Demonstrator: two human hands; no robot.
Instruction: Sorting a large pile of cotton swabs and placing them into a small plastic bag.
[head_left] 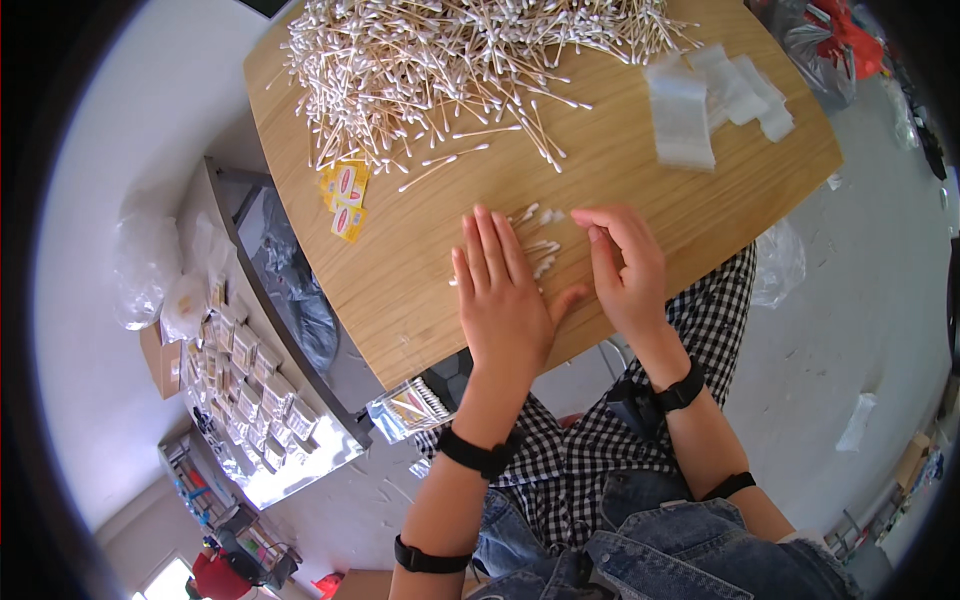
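Cotton swabs (540, 250) lie in a small bunch near the desk's (420, 290) front edge. Left hand (505, 295) rests flat, fingers spread, over them; right hand (625, 265) curls loosely beside them, pinching nothing I can make out

Bright daylight, sharp, perhaps overexposed edges.

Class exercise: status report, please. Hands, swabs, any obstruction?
Left hand flat on small swab bunch. Right hand pinching at its edge. Big swab pile apart; nothing blocking.

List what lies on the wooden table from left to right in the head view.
Small yellow paper labels → left hand lying flat → small bunch of cotton swabs between the hands → right hand → clear plastic bags. The big swab heap spans the back, so it is left out.
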